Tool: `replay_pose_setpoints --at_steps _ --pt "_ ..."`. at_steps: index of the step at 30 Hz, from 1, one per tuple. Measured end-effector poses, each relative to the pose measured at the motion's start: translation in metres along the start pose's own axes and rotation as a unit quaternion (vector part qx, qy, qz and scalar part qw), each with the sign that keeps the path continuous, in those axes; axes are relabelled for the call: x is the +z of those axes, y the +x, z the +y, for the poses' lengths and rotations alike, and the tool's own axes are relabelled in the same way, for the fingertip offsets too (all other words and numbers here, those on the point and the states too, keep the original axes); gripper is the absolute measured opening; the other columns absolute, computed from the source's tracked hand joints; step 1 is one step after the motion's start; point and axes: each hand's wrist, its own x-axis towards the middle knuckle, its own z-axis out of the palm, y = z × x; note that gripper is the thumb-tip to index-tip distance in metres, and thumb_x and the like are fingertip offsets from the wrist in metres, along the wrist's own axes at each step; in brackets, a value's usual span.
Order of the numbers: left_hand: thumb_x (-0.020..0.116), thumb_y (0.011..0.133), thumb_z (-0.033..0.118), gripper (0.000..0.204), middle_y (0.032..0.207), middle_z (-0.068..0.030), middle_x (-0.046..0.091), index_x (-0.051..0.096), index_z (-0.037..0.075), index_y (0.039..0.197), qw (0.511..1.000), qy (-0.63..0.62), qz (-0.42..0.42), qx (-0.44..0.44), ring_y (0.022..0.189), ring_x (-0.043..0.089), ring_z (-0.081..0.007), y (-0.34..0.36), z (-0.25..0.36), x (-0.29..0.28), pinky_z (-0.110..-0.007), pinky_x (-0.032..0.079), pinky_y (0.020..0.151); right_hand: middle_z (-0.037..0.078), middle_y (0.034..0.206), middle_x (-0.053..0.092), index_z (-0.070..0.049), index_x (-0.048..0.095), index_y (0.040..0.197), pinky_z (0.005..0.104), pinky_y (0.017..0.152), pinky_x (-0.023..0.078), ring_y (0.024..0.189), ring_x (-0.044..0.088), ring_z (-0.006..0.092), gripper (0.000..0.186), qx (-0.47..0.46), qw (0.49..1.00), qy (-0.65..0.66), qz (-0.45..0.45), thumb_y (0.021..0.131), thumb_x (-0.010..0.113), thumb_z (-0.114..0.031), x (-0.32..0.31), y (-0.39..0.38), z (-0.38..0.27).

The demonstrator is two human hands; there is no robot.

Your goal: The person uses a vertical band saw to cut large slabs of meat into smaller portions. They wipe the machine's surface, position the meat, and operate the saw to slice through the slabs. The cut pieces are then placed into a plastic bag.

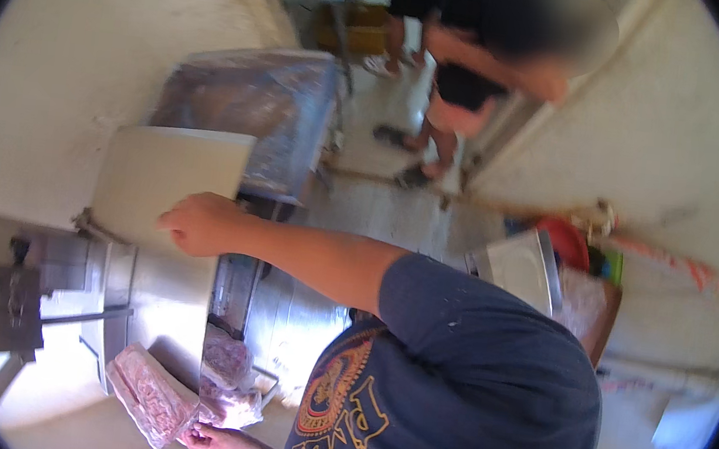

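My right hand (195, 223) is over a pale board (169, 161) on the steel machine, fingers curled; what they hold, if anything, is hidden. My left hand (212, 441) grips the near end of a plastic-wrapped slab of pink meat (151, 391) at the lower edge. The slab lies tilted at the near end of the steel surface (173, 293). More bagged meat (224, 359) sits beside it, lower down. A switch box with red and green buttons (0, 305) is at the left.
A plastic-covered tray (241, 102) stands beyond the board. Two other people (456, 94) stand in the doorway, near a yellow crate (345, 26). At the right are a steel-rimmed container (513, 267) and a red basin (564, 242). Walls bound both sides.
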Motion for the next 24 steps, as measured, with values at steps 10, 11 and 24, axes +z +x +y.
replay_pose_setpoints --at_steps 10,11,24 --pt "0.060 0.107 0.024 0.031 0.111 -0.0117 0.059 0.056 -0.002 0.123 0.996 -0.020 -0.084 -0.029 0.095 0.055 -0.0223 0.019 0.012 -0.005 -0.037 0.048 0.086 0.016 0.100 0.073 -0.017 0.074 0.116 0.0540 0.081 0.056 0.098 0.070 0.0393 0.036 0.095 0.995 0.016 0.032 0.083 0.059 -0.020 0.010 0.011 0.009" --pt "0.060 0.106 0.025 0.031 0.109 -0.0122 0.058 0.056 -0.002 0.122 0.996 -0.021 -0.083 -0.018 0.094 0.055 -0.0232 0.019 0.013 -0.005 -0.037 0.047 0.087 0.016 0.101 0.073 -0.017 0.074 0.116 0.0538 0.081 0.056 0.099 0.070 0.0393 0.037 0.099 0.994 0.018 0.029 0.083 0.059 -0.020 0.008 0.011 0.008" --pt "0.064 0.104 0.025 0.032 0.109 -0.0120 0.059 0.057 -0.002 0.120 0.992 -0.019 -0.121 -0.012 0.096 0.056 -0.0228 0.019 0.012 0.000 -0.037 0.047 0.088 0.015 0.100 0.073 -0.017 0.074 0.112 0.0529 0.078 0.057 0.097 0.071 0.0381 0.035 0.096 0.995 -0.004 0.016 0.078 0.065 -0.023 -0.001 0.008 0.006"
